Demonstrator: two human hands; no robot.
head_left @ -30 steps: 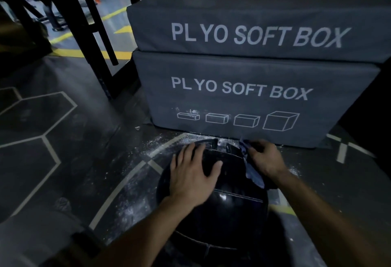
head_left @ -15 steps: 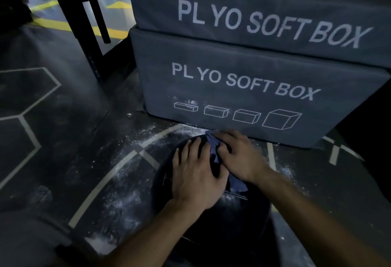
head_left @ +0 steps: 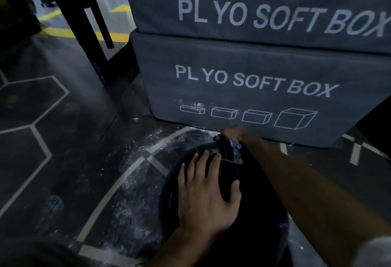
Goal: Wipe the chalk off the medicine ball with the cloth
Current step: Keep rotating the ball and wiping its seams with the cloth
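A large black medicine ball (head_left: 260,213) sits on the gym floor in front of the stacked boxes. My left hand (head_left: 208,192) lies flat on its top with fingers spread. My right hand (head_left: 234,133) reaches over the ball's far side and grips a small blue cloth (head_left: 233,142) bunched against the ball; only bits of the cloth show under the fingers. A pale chalk smear (head_left: 238,157) shows on the ball just below the cloth.
Two stacked grey plyo soft boxes (head_left: 254,88) stand right behind the ball. White chalk dust (head_left: 135,182) is scattered on the dark floor to the left. Black rack legs (head_left: 93,40) rise at the upper left, and my knee (head_left: 31,252) fills the bottom left corner.
My right hand with the cloth has moved from beside my left hand to the ball's far edge. My left hand stays flat on top, and the view has shifted slightly closer.
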